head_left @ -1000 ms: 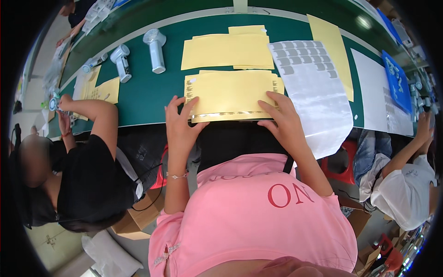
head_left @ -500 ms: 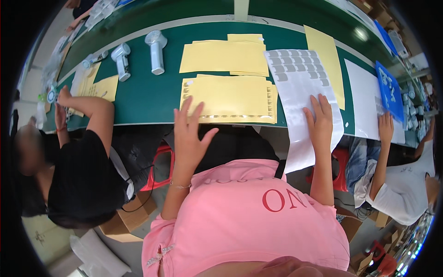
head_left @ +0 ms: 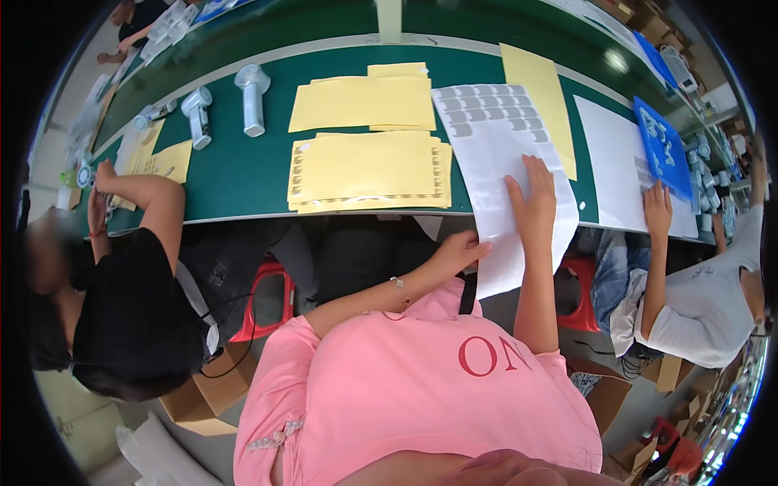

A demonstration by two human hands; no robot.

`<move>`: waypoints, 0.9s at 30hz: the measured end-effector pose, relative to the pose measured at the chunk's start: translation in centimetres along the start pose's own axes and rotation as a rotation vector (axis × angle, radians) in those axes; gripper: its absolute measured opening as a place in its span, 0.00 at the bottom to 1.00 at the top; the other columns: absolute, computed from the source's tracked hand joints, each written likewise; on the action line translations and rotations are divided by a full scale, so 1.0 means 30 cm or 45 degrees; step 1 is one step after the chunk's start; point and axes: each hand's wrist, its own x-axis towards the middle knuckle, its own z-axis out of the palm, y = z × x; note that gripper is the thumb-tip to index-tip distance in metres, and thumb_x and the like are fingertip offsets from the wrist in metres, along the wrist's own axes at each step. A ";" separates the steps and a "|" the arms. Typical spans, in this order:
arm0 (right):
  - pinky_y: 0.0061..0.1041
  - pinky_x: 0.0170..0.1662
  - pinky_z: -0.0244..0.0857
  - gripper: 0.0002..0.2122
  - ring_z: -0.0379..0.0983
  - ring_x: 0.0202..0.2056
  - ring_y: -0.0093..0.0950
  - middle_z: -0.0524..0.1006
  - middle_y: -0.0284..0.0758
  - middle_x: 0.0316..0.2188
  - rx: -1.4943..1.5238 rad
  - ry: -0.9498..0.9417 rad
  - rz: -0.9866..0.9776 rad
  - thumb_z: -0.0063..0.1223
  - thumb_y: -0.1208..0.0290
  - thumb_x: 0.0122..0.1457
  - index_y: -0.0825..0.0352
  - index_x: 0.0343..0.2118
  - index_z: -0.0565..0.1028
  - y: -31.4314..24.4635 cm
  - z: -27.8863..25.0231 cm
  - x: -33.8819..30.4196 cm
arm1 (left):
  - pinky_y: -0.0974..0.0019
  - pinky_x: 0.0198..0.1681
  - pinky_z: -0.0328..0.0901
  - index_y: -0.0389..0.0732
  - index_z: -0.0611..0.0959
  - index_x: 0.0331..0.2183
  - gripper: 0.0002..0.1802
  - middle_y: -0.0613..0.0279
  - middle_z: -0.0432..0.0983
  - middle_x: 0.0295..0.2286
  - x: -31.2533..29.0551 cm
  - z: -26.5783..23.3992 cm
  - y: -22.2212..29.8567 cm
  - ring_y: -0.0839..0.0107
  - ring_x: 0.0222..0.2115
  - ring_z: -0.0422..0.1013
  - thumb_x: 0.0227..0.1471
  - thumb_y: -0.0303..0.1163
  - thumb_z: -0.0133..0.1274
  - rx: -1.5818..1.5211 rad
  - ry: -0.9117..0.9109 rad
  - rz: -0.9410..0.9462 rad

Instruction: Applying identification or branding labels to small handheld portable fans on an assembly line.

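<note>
A long white sheet of grey stickers (head_left: 488, 174) hangs over the near edge of the green table. My right hand (head_left: 535, 198) lies on it with fingers stretched out, palm down. At the sheet's lower left edge, my left hand (head_left: 460, 252) pinches the margin between thumb and fingers. To the left lies a stack of yellow sheets (head_left: 369, 168), with small dark labels down its sides and along its near edge. Behind that stack sit more plain yellow sheets (head_left: 356, 104). Another yellow sheet (head_left: 551, 113) is partly covered by the sticker sheet.
Pale blue handheld devices with round heads (head_left: 253, 101) lie at the back left. A co-worker in black (head_left: 138, 316) sits on my left, another in white (head_left: 701, 304) on my right. A blue tray (head_left: 658, 150) and a white sheet (head_left: 604, 154) are at the right.
My left hand has come from above the yellow stack, where it was spread, down and right to the sticker sheet's edge, and closed on it. My right hand stays on the sheet.
</note>
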 end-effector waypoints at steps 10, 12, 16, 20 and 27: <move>0.22 0.27 0.64 0.13 0.70 0.25 0.24 0.76 0.38 0.27 -0.116 0.084 0.758 0.45 0.65 0.58 0.71 0.33 0.74 0.329 -0.318 -0.258 | 0.75 0.28 0.68 0.32 0.71 0.39 0.16 0.59 0.72 0.32 -0.073 0.054 0.105 0.76 0.30 0.71 0.55 0.37 0.45 0.143 0.178 -0.131; 0.22 0.39 0.62 0.19 0.69 0.33 0.23 0.75 0.34 0.31 0.565 -0.268 0.962 0.38 0.58 0.61 0.72 0.38 0.73 0.354 -0.322 -0.339 | 0.75 0.27 0.68 0.33 0.71 0.39 0.16 0.60 0.72 0.31 -0.084 0.058 0.121 0.78 0.29 0.70 0.55 0.37 0.45 0.068 0.151 -0.130; 0.23 0.43 0.60 0.24 0.68 0.37 0.23 0.72 0.34 0.38 1.459 -0.678 1.012 0.50 0.57 0.55 0.73 0.47 0.66 0.399 -0.350 -0.387 | 0.75 0.28 0.68 0.34 0.71 0.39 0.15 0.61 0.73 0.31 -0.090 0.051 0.165 0.78 0.28 0.71 0.56 0.36 0.44 0.084 0.124 -0.231; 0.22 0.42 0.61 0.25 0.68 0.38 0.23 0.72 0.34 0.38 1.236 -0.844 1.214 0.61 0.69 0.45 0.73 0.46 0.66 0.347 -0.387 -0.300 | 0.76 0.27 0.68 0.34 0.71 0.40 0.16 0.61 0.73 0.30 -0.092 0.092 0.201 0.77 0.27 0.71 0.56 0.37 0.44 -0.114 0.134 -0.236; 0.31 0.51 0.59 0.56 0.65 0.48 0.32 0.65 0.44 0.49 1.898 -0.461 0.892 0.54 0.32 0.31 0.80 0.53 0.54 0.412 -0.455 -0.362 | 0.74 0.26 0.69 0.33 0.71 0.38 0.15 0.61 0.73 0.29 -0.024 0.102 0.232 0.76 0.26 0.72 0.55 0.35 0.45 -0.134 0.220 -0.074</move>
